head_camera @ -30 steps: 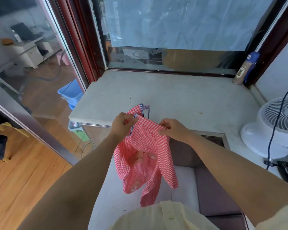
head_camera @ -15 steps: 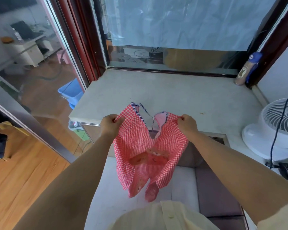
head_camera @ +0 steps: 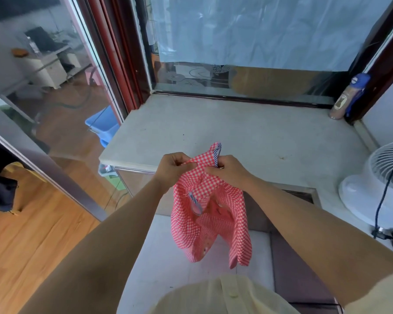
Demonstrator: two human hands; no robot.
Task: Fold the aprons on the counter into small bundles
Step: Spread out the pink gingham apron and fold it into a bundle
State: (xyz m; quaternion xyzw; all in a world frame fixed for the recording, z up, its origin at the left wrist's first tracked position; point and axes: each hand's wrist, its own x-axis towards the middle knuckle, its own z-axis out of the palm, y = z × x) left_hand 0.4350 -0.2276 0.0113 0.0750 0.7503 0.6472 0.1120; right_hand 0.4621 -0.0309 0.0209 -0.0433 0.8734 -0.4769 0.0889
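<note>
A red-and-white checked apron [head_camera: 210, 220] with blue striped trim hangs in the air in front of me, doubled over lengthwise, above the near edge of the pale stone counter [head_camera: 247, 134]. My left hand [head_camera: 171, 169] pinches its top edge on the left. My right hand [head_camera: 228, 169] pinches the top edge on the right, close beside the left hand. The lower part of the apron hangs loose and creased between my forearms.
A white fan [head_camera: 377, 186] with a dark cable stands at the counter's right end. A brown bottle with a blue cap [head_camera: 347, 96] leans in the far right corner by the window frame. A blue tub [head_camera: 102, 123] sits beyond the glass on the left.
My hands, spread apart with the apron stretched open half a second ago, have come together, so the apron now hangs folded in half.
</note>
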